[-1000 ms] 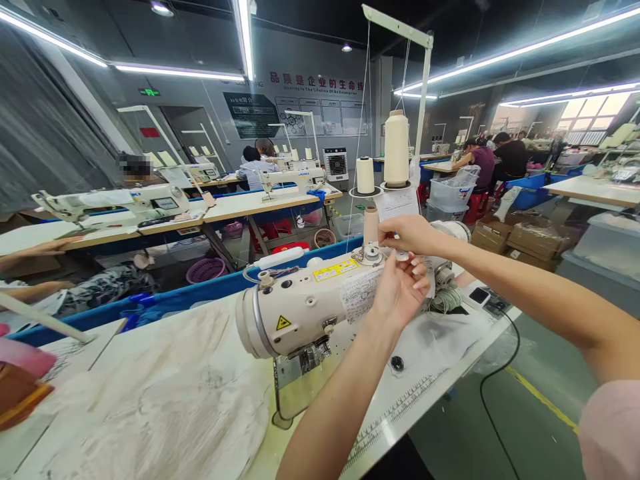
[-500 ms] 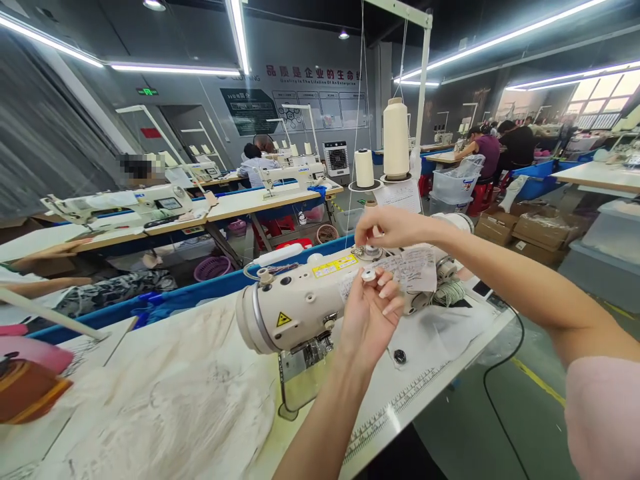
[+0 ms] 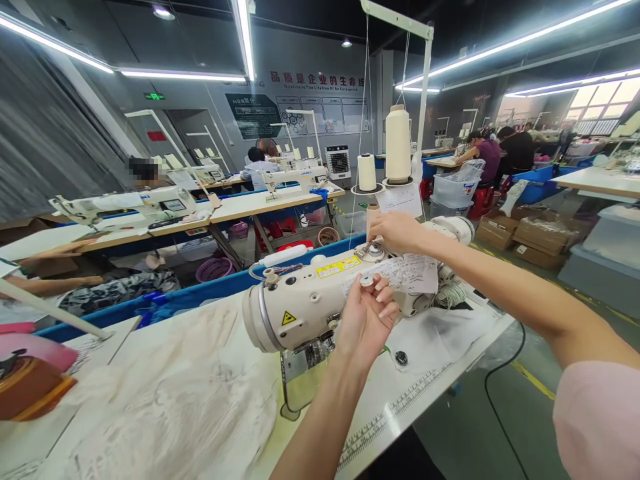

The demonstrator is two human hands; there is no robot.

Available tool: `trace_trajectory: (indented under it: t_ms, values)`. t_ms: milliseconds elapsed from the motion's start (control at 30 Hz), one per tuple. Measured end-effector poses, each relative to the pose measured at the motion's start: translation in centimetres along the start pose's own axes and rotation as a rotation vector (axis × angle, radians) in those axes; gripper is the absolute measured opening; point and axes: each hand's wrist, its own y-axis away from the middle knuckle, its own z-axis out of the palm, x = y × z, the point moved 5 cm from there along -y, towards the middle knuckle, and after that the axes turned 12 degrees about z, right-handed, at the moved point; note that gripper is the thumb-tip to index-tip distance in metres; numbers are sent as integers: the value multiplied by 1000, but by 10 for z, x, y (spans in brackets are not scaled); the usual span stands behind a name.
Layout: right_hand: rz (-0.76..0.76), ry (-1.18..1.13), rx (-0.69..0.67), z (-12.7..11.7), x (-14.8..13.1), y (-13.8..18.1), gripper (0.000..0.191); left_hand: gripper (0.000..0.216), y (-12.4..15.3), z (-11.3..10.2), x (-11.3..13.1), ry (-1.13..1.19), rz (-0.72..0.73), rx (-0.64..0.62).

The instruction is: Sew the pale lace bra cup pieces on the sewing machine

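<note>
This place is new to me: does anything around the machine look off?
Nothing looks plainly spilled or broken. The cloth left of the machine lies rumpled, and a small black thing near the ruler looks stray; I can't tell what it is.

near sewing machine [image 3: 295, 303]: 1 | person's own hands: 2, one left hand [image 3: 367, 323], one right hand [image 3: 397, 232] | white spool [image 3: 367, 281]: 1 | near thread cones: 3, one large cone [image 3: 399, 143], one small cone [image 3: 367, 173], one partly hidden cone [image 3: 373, 215] | yellow label [image 3: 339, 267]: 1 | warning triangle [image 3: 287, 318]: 1 | round black piece [image 3: 401, 358], near: 1 | far air cooler [image 3: 339, 163]: 1 | far-left exit sign [image 3: 155, 97]: 1
</note>
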Motion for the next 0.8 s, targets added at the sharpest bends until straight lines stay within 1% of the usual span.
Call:
trace_trajectory:
  t_ms: [167, 333, 367, 400, 467, 500, 533, 567, 600, 633, 667, 700, 800]
  values:
    - [65, 58, 66, 3, -3, 19, 27, 35, 1, 0, 0, 3, -11, 0]
    - [84, 95, 95, -3, -6, 28, 29, 36, 1, 0, 2, 12, -33, 14]
    - [100, 75, 140, -6, -6, 34, 30, 36, 0, -1, 2, 14, -36, 15]
    - [118, 46, 214, -10, -6, 43, 32, 36, 0, -1, 3, 14, -40, 15]
    - [145, -37, 450, -16, -11, 70, 33, 35, -1, -3, 3, 11, -47, 9]
    - [132, -90, 570, -14, -16, 88, 31, 36, -1, -4, 4, 9, -49, 6]
    - [70, -158, 655, -8, -24, 106, 28, 36, -1, -5, 4, 6, -49, 4]
    - [-5, -235, 693, 3, -34, 122, 26, 37, -1, -6, 4, 1, -49, 3]
    - [-81, -291, 714, 16, -45, 136, 29, 37, -1, -7, 4, -6, -48, 5]
    - [-53, -333, 663, 33, -53, 144, 38, 38, 0, -8, 4, -16, -50, 8]
    - [5, -410, 590, 51, -57, 149, 47, 39, 0, -9, 4, -24, -52, 11]
    - [58, -491, 566, 66, -61, 152, 51, 39, 0, -9, 5, -29, -53, 13]
    - [153, -768, 575, 94, -67, 155, 54, 40, 0, -6, 5, -23, -45, 16]
